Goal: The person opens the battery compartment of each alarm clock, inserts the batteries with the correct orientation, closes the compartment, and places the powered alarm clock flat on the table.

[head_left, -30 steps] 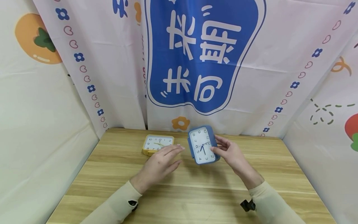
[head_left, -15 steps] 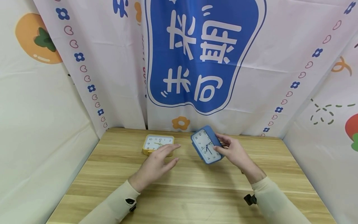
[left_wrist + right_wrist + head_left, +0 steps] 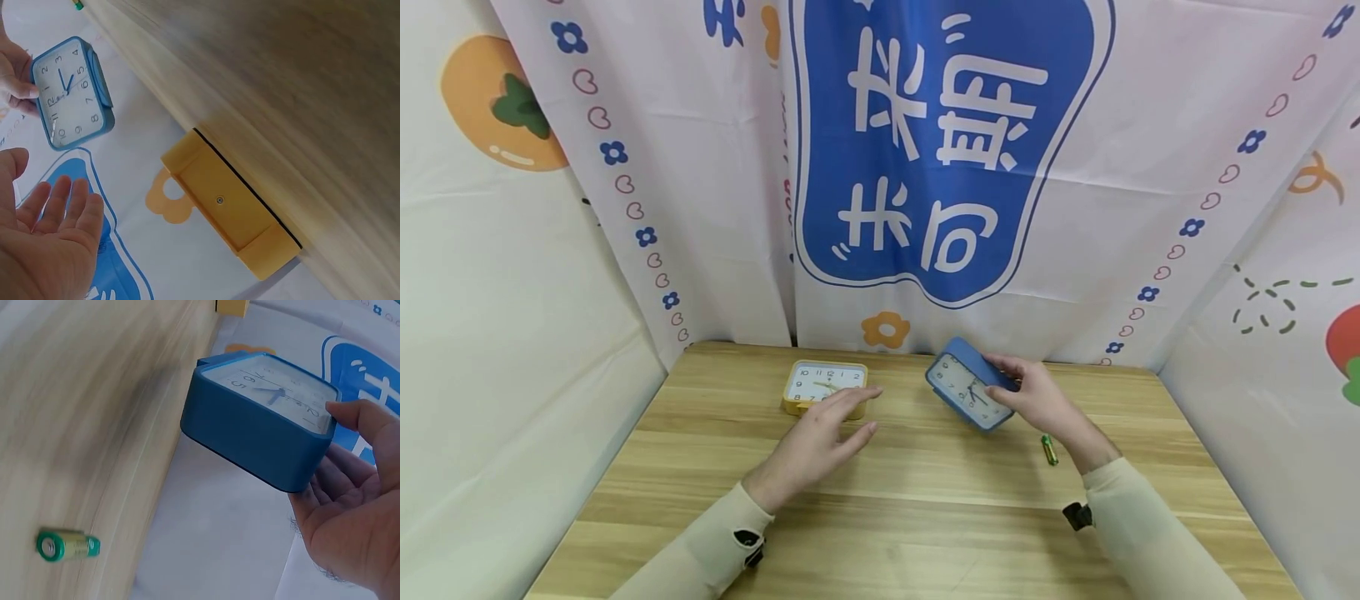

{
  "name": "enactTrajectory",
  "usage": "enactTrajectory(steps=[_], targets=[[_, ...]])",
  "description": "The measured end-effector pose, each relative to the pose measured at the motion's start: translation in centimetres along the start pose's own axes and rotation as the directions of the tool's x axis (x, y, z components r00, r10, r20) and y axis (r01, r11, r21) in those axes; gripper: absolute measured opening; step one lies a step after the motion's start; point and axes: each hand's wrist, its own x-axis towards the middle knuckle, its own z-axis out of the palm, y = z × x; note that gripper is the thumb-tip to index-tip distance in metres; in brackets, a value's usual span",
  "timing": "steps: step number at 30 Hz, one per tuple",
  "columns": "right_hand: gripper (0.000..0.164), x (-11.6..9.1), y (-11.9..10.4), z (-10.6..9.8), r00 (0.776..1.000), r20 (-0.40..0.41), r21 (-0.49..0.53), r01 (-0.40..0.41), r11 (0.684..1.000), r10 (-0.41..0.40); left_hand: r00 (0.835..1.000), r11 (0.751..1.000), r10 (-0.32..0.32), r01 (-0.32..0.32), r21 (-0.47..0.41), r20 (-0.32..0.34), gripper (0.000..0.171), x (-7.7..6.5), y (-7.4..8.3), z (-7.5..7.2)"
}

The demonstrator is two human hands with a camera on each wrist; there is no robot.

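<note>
A yellow rounded-rectangular clock (image 3: 820,380), seemingly of plastic, is laid on its back on the wood-grain desk (image 3: 910,525), so its white dial is turned upward and steady support is presumably given by the flat back. To the right of the yellow clock, well apart from it, a blue rectangular clock (image 3: 961,385) with a white dial, also seemingly plastic, is held tilted, apparently above the desk, as its shadow suggests. Its 12-end is taken in the grip of the right hand (image 3: 1037,398), parted only by the clock's thickness: the thumb is set on the dial's edge and the fingers are placed behind, probably so that the weight is borne from the back while most of the dial is left uncovered. Just in front of the yellow clock, nothing is held by the left hand (image 3: 814,442); its fingers are extended and its thumb is spread, perhaps so that a second support is at hand. Farther right of the yellow clock, a green-and-gold cylindrical battery (image 3: 1049,450) is laid on its side, likely for easy reach.
</note>
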Motion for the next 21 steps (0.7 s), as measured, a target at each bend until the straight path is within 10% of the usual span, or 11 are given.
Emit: enactTrajectory(steps=[21], targets=[[0.060, 1.6, 4.2, -2.8, 0.997, 0.069, -0.137, 0.041, 0.990, -0.031, 0.996, 0.997, -0.071, 0.071, 0.007, 0.049, 0.055, -0.2, -0.2, -0.2]])
